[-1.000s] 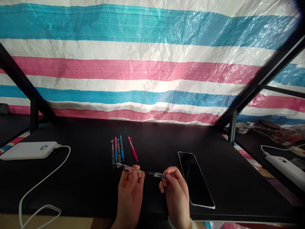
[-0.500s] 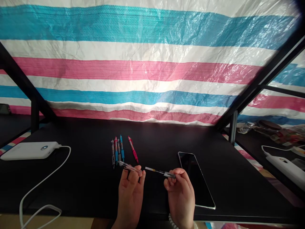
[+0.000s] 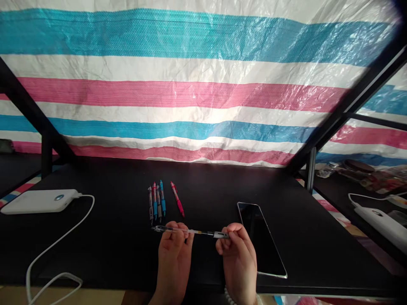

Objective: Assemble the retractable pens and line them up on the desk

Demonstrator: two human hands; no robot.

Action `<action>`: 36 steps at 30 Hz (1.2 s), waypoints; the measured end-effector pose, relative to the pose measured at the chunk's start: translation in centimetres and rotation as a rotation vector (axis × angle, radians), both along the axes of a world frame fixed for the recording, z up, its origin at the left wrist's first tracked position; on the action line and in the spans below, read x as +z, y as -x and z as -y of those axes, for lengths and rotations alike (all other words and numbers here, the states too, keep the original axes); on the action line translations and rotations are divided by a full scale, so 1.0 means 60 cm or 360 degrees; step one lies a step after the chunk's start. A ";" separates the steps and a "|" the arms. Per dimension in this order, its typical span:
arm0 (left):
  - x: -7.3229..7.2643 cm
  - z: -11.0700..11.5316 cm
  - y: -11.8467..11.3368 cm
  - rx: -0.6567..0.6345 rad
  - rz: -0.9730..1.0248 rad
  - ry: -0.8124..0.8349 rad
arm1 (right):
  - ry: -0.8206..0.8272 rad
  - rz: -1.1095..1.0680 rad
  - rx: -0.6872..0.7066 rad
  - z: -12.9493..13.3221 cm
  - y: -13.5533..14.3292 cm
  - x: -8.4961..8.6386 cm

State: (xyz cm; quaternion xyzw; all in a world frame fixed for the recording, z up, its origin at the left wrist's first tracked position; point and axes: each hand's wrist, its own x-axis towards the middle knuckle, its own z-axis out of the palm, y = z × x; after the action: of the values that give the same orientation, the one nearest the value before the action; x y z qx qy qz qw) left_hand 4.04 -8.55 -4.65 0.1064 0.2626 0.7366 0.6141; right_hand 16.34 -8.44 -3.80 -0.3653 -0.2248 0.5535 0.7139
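Note:
My left hand [image 3: 175, 258] is closed on a clear pen barrel [image 3: 160, 228], its capped-looking end poking out to the left. Between finger and thumb, my right hand [image 3: 238, 256] pinches the grey grip section [image 3: 220, 235] of the pen, from which the ink refill [image 3: 200, 232] points left. The refill's far end meets the barrel's opening at my left fingertips; how deep it sits inside is hidden. Just beyond my left hand lie several pens [image 3: 157, 203] side by side, with pink, blue and grey grips. A pink pen [image 3: 177, 199] lies apart to their right.
A smartphone [image 3: 263, 241] lies on the black tabletop [image 3: 121, 241] beside my right hand. At left is a white power bank [image 3: 41, 201] with a looping white cable [image 3: 60, 237]. Dark frame bars [image 3: 346, 114] and a striped plastic sheet [image 3: 190, 93] stand behind.
My right hand has moved slightly left, bringing the refill's end to the barrel. The barrel in my left hand has turned nearly level, in line with the refill.

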 end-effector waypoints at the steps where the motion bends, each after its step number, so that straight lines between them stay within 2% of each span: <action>1: -0.001 0.000 0.000 0.0003 -0.0002 -0.0007 | 0.0001 0.0002 0.0001 0.000 0.000 0.000; 14: 0.007 -0.001 -0.002 -0.0029 -0.0045 0.0002 | -0.0108 0.0166 0.0050 0.003 0.000 -0.005; 26: -0.012 0.001 -0.001 -0.0151 -0.0098 -0.0064 | -0.0204 0.0611 0.0264 0.008 0.000 -0.009; 36: -0.004 0.001 -0.001 -0.0104 -0.0130 0.0016 | -0.0216 0.0714 0.0195 0.009 -0.002 -0.020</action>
State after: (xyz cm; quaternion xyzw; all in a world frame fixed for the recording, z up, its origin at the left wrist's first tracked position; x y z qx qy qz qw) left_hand 4.11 -8.59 -4.87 0.1418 0.2874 0.7098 0.6272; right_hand 16.47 -8.97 -4.97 -0.4161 -0.4362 0.4843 0.6340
